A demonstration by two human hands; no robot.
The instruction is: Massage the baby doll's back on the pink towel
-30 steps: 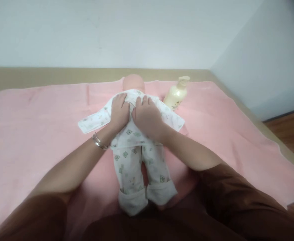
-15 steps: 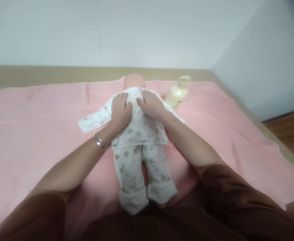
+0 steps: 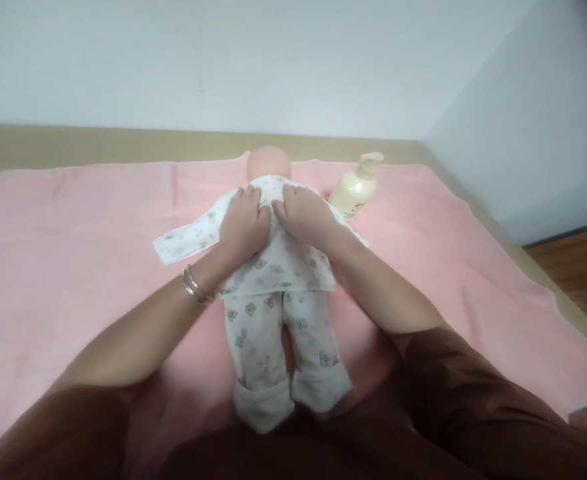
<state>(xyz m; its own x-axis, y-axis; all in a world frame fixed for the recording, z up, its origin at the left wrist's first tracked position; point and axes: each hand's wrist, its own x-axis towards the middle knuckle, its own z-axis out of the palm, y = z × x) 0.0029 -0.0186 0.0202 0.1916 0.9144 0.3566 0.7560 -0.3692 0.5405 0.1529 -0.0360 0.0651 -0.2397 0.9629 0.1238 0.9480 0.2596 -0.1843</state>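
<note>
A baby doll [image 3: 269,163] lies lengthwise in front of me, its bare, smooth head at the far end. It wears a white pajama top [image 3: 273,270] with small green prints and matching pants [image 3: 258,333] with turned-up cuffs. My left hand [image 3: 246,223] rests on the left of its upper body, fingers bent into the cloth near the collar, thumb inward. Opposite it, my right hand [image 3: 306,217] grips the right shoulder area in the same way. The thumbs point toward each other with a narrow strip of cloth between them. My fingertips are partly hidden.
A pale yellow pump bottle [image 3: 354,190] leans to the right of the doll's shoulder. Beneath everything is a pink blanket [image 3: 83,247] on a tan surface [image 3: 123,143]. A white wall [image 3: 293,67] rises behind, and another wall [image 3: 538,133] stands at right beside a wooden floor.
Both hands stay on the doll's upper back. Their fingers are more bent, and the left wrist is raised and shifted slightly. The doll and bottle keep about the same place.
</note>
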